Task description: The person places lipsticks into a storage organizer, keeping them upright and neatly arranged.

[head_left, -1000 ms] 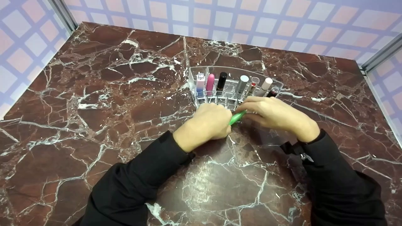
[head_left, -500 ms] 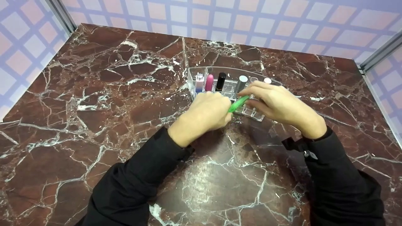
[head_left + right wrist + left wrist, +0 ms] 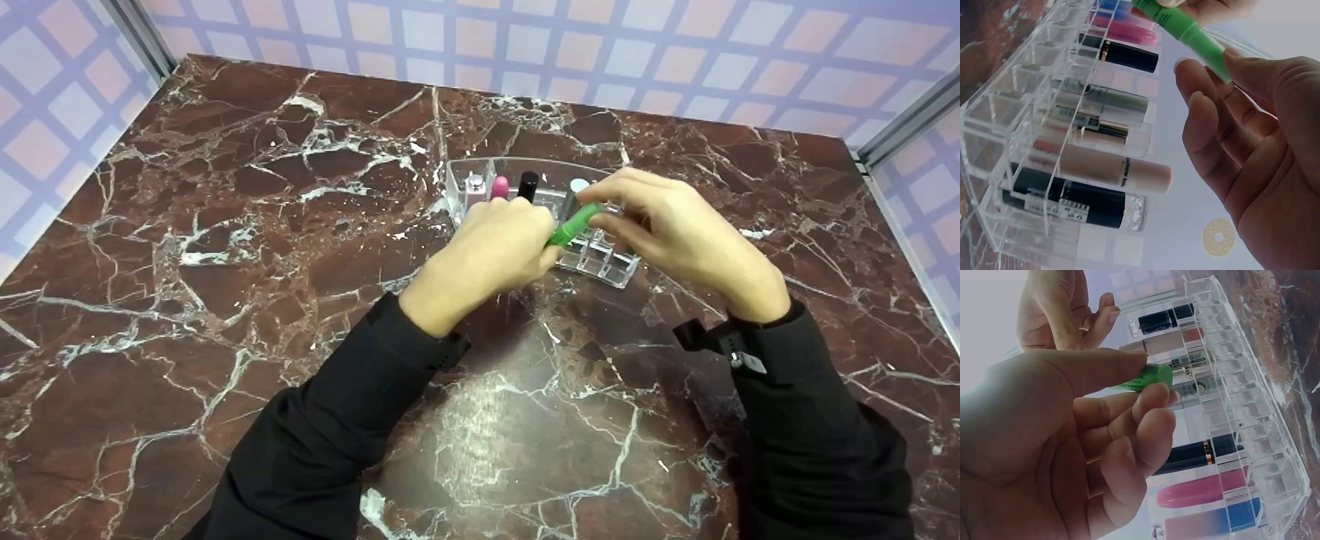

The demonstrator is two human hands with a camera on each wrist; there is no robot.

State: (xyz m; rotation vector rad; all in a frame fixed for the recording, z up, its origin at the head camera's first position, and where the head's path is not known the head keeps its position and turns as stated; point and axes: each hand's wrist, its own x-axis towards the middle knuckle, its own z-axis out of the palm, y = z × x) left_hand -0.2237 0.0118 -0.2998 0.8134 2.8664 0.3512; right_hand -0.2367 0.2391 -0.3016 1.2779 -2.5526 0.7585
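Both hands hold a green lip balm tube [image 3: 574,226] over a clear acrylic lipstick stand [image 3: 622,278]. My left hand [image 3: 491,251] pinches one end between thumb and fingers; the lettered green surface [image 3: 1158,375] shows in the left wrist view. On the other end is my right hand [image 3: 679,232], thumb and fingers pinching it. In the right wrist view the tube [image 3: 1188,35] runs slanted between the two hands, with a seam near its middle. The left hand hides part of the stand in the head view.
In the stand are a pink tube [image 3: 1123,30], a black-and-gold tube [image 3: 1134,54], a grey tube [image 3: 1120,104], a beige tube [image 3: 1117,169] and a black tube with a clear end [image 3: 1089,203]. The stand is on a brown marbled table [image 3: 300,247], with patterned panels behind.
Both hands have moved up and back over the stand with the green lip balm tube between them. The tube stands more steeply, and the stand's right front tiers have come into view.
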